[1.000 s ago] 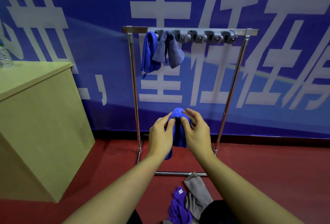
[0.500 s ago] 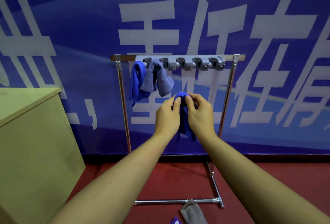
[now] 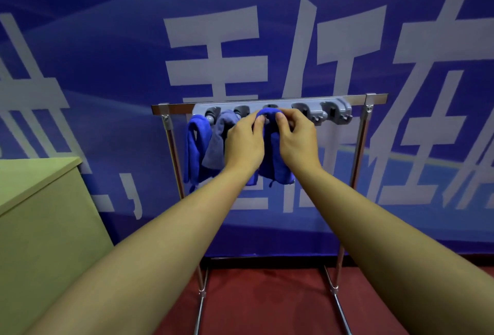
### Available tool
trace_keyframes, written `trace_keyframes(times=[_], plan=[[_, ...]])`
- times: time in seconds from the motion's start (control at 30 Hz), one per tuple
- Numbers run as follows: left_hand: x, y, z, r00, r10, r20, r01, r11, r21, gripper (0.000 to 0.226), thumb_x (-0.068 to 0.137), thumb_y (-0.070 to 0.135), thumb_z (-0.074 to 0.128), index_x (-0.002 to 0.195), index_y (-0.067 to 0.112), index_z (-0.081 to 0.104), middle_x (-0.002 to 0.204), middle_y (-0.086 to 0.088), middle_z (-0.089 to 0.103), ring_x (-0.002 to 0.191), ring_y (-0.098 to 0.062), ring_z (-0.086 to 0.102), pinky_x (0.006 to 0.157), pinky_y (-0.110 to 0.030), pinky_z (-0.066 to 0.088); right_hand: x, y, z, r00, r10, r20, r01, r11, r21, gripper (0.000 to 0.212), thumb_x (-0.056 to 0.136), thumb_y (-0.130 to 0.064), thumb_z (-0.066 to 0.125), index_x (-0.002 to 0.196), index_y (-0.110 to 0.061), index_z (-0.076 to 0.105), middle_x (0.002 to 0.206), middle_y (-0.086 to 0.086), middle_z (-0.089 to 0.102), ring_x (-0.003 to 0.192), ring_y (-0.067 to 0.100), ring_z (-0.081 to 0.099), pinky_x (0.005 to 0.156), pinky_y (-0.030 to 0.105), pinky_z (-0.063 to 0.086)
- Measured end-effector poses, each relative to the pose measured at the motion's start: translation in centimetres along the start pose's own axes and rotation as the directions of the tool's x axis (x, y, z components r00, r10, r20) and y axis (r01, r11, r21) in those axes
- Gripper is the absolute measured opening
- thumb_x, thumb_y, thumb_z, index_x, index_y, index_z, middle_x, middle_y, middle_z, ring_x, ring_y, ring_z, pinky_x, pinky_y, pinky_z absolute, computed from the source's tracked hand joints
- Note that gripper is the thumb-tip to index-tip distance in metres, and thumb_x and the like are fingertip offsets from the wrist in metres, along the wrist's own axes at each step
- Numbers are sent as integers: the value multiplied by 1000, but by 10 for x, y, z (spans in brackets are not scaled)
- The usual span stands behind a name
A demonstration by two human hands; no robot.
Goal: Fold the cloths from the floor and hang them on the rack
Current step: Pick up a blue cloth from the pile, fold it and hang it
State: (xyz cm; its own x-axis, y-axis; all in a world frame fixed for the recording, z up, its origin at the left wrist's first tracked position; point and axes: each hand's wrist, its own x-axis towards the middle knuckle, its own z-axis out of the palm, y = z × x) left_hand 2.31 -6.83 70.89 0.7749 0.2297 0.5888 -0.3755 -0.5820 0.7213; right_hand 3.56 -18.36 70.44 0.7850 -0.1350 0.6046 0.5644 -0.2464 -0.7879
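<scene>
A: How does it handle? Go left to right.

B: I see my left hand and right hand close together, both pinching the top fold of the blue cloth right at the third clip of the rack. I judge it soft, light and floppy, so hold it at the fold.

A: Counts?

B: Three cloths: hung blue cloth, grey cloth, then mine. Five clips, the two on the right bare.

An indoor staged demonstration space: a large blue printed banner with white characters covers the wall, above dark red flooring, beside a pale green wooden cabinet.
</scene>
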Motion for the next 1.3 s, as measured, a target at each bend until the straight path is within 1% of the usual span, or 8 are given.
trace_keyframes(times=[0.1,0.2,0.4,0.57,0.7,0.93,1.07,1.3], plan=[[20,-9,-3,999,27,-33,-25,997,67,33,107,34,40,114,22,70,86,2,67,80,-17,63,61,-23,43,17,5,10,999,-30,19,31,999,-16,25,103,-29,49,118,-18,66,100,-15,68,91,-7,63,78,10,49],[38,-13,-4,995,86,-48,-80,990,119,34,107,32,39,122,22,68,109,0,73,100,-18,64,80,-28,48,34,7,14,997,-81,17,82,995,-56,23,103,-27,49,117,-19,66,97,-15,66,88,-11,61,76,5,47],[60,-20,0,989,148,-31,-134,952,275,33,108,29,39,122,20,67,110,-4,72,101,-24,65,76,-29,43,55,19,22,994,-103,34,106,989,-106,22,104,-27,48,115,-20,65,97,-14,65,92,3,64,82,18,52],[49,-29,15,999,28,-23,-19,945,326,32,97,21,53,129,18,61,127,-6,67,119,-30,60,97,-42,49,42,41,27,995,-57,76,68,986,-151,25,103,-27,47,117,-19,66,107,-6,72,100,10,64,88,28,51],[49,-33,19,999,-1,-32,11,954,300,36,87,5,57,121,18,58,124,-4,61,115,-28,59,93,-40,50,39,46,26,996,-30,80,42,987,-152,26,103,-27,45,117,-19,66,107,-7,71,100,10,63,88,31,53],[54,-32,7,976,167,-140,-87,888,452,36,85,-2,58,115,17,61,120,-4,55,116,-25,49,95,-33,42,50,42,24,992,-60,107,78,982,-171,24,104,-28,46,115,-20,66,102,-5,71,96,11,65,85,35,55],[49,-37,16,989,147,-24,-116,863,492,43,85,-4,56,124,14,59,125,-7,59,121,-29,49,98,-37,42,48,45,28,997,-45,64,54,986,-158,24,104,-27,47,115,-19,66,99,-6,71,94,10,65,84,33,55],[38,-49,25,998,-44,49,36,989,144,38,88,3,53,120,23,58,117,0,68,102,-24,65,87,-44,56,37,54,30,996,3,92,12,986,-165,24,104,-25,47,119,-18,65,108,-3,72,94,7,63,83,24,53]])
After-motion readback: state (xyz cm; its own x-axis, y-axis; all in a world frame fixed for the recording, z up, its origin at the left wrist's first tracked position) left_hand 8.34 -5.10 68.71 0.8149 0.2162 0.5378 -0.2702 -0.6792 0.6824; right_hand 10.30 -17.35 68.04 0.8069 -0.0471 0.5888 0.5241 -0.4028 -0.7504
